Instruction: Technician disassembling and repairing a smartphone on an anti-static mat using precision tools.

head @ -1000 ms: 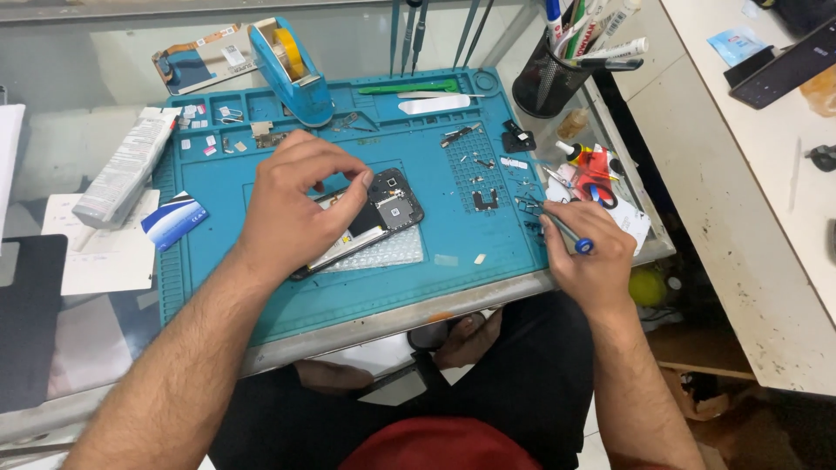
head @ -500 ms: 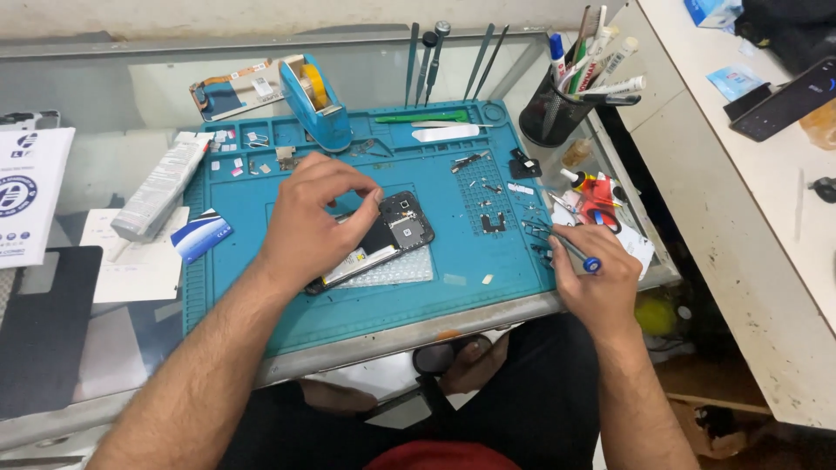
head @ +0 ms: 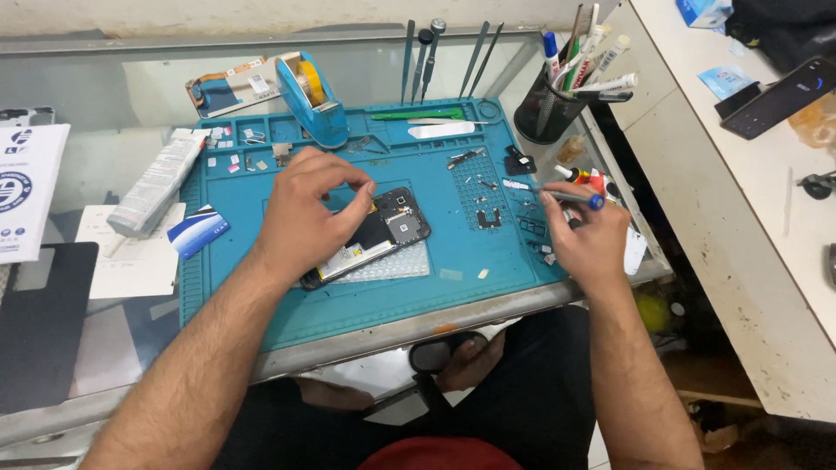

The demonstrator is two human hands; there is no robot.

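Observation:
An opened smartphone point(head: 394, 228), back cover off and its insides showing, lies at an angle on a blue repair mat point(head: 287, 305). My left hand point(head: 306, 213) rests over the phone's left half, fingers bent and pinched together above it. My right hand point(head: 582, 233) is at the mat's right edge, holding a small screwdriver point(head: 557, 193) with a blue end cap, its tip pointing left toward several tiny screws and parts point(head: 488, 216) scattered on the mat.
A blue tape dispenser point(head: 309, 97) stands at the mat's back. A black mesh pen cup point(head: 547, 111) is at the back right. Thin metal tools point(head: 435, 54) lie behind the mat. Papers and a card point(head: 198, 230) lie left. A white counter with a dark phone point(head: 775, 97) lies right.
My right hand has turned the screwdriver so that it points left over the small parts. My left hand stays on the phone. The view has shifted slightly.

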